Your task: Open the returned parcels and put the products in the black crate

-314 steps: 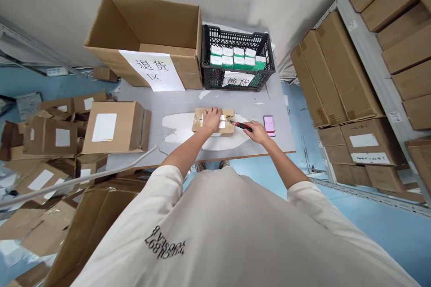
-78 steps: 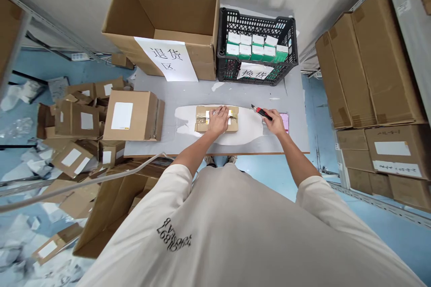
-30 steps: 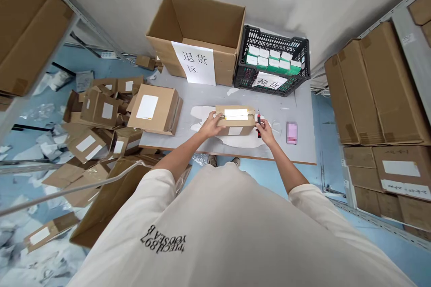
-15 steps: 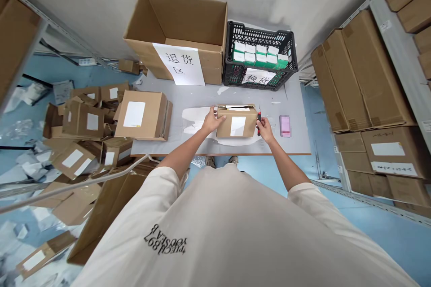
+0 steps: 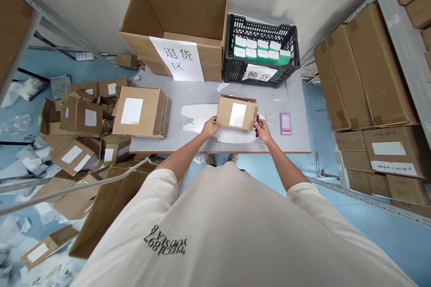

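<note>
A small cardboard box (image 5: 225,112) with a white label on its front is between my hands, tilted with its label side facing up toward me. Its top edge looks cut or parted along the far side. My left hand (image 5: 210,126) grips the box's lower left corner. My right hand (image 5: 263,131) is closed around a slim red-and-black utility knife (image 5: 257,121), pointed away from me, and the fingers sit against the box's right side. Below the box lies a white sheet (image 5: 198,111) with torn edges.
A larger labelled box (image 5: 143,110) sits left on the table (image 5: 188,145). Behind stand a big open carton (image 5: 212,60) and a black crate (image 5: 232,69) holding green-and-white boxes. A pink-screened phone (image 5: 285,124) lies right. Piled boxes (image 5: 81,116) fill the left floor; shelved cartons (image 5: 380,63) line the right.
The small box has tipped so its labelled face turns upward, and it has shifted slightly away from me. My left hand has slid down to its lower corner; the right still holds the knife.
</note>
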